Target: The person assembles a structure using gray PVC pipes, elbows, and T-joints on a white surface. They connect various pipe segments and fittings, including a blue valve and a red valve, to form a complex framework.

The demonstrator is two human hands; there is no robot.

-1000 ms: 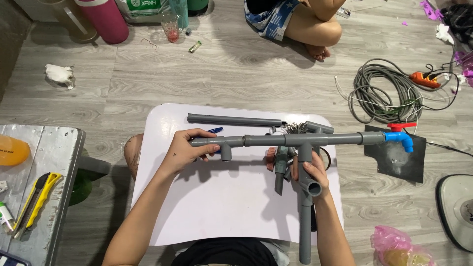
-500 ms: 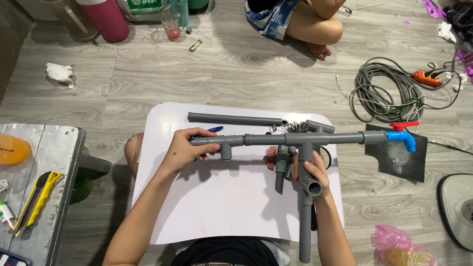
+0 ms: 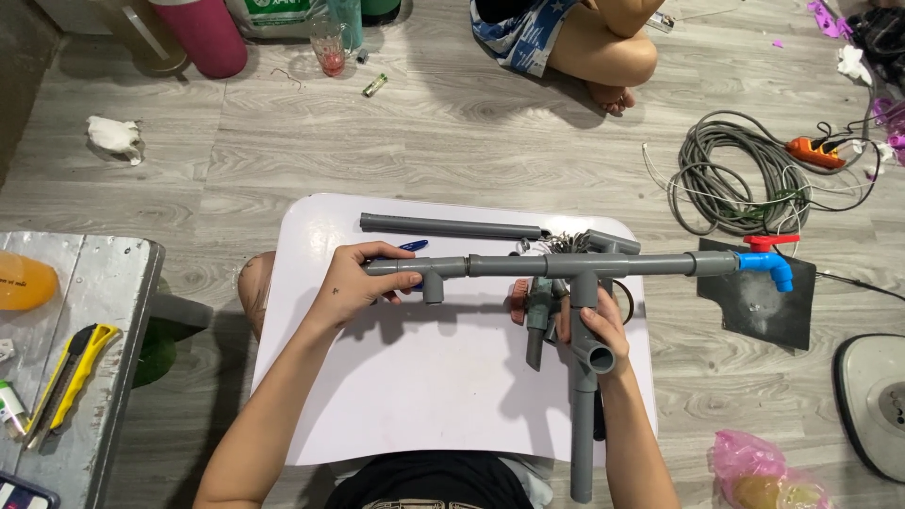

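I hold a grey plastic pipe assembly (image 3: 528, 265) level above a small white table (image 3: 424, 377). My left hand (image 3: 363, 283) grips its left end beside a tee fitting (image 3: 434, 275). My right hand (image 3: 594, 325) is closed around the downward branch pipe (image 3: 583, 424), just below the cross joint and over another tee fitting. A blue tap (image 3: 768, 269) with a red handle caps the assembly's right end. A separate grey pipe (image 3: 452, 226) lies on the table behind the assembly.
Another person sits cross-legged (image 3: 575, 47) on the wooden floor ahead. A coil of grey cable (image 3: 740, 179) and an orange plug (image 3: 815, 151) lie at right. A metal bench (image 3: 75, 311) at left carries a yellow utility knife (image 3: 71, 377). A pink cylinder (image 3: 207, 38) stands far left.
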